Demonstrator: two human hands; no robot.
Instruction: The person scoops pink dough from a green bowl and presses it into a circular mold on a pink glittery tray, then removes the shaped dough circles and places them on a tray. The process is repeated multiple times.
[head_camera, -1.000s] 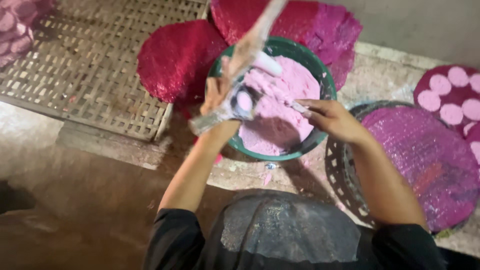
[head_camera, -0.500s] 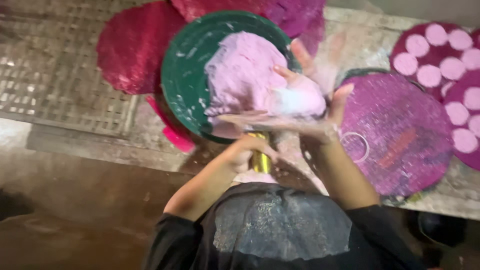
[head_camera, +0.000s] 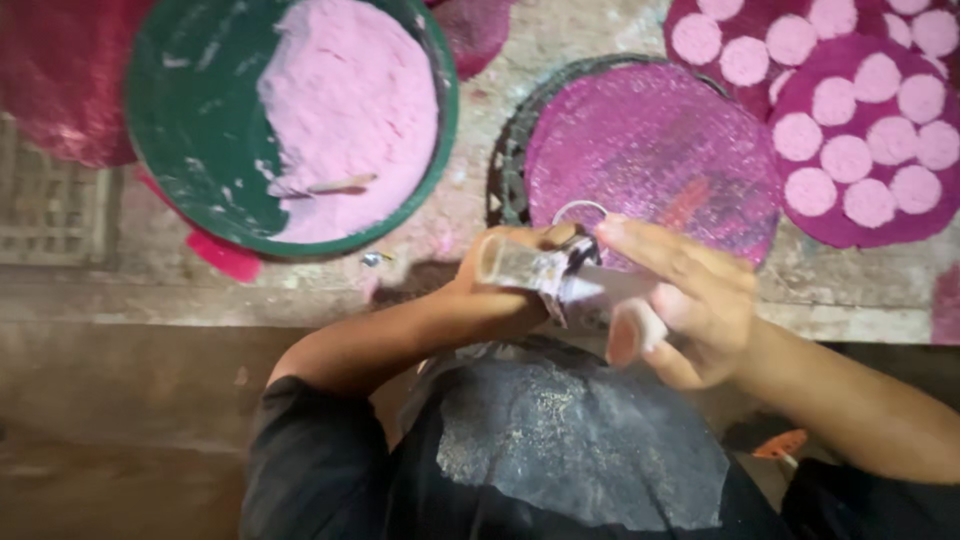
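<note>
Over the lap, both hands grip one clear tube.
Left hand (head_camera: 500, 285) and right hand (head_camera: 680, 300) close around tube (head_camera: 545, 272); pink discs (head_camera: 850, 150) lie formed, powder fills the green basin (head_camera: 180, 130).

Our left hand (head_camera: 500, 285) curled, fingers closed in grip, forearm angling in from lower left, elbow bent. Our right hand (head_camera: 680, 300) meets it just right of centre, fingers (head_camera: 660, 255) extended and slightly spread, thumb tip dusted pink (blurred, grip unclear). Right forearm runs off lower right. Both wrists close before chest.
</note>
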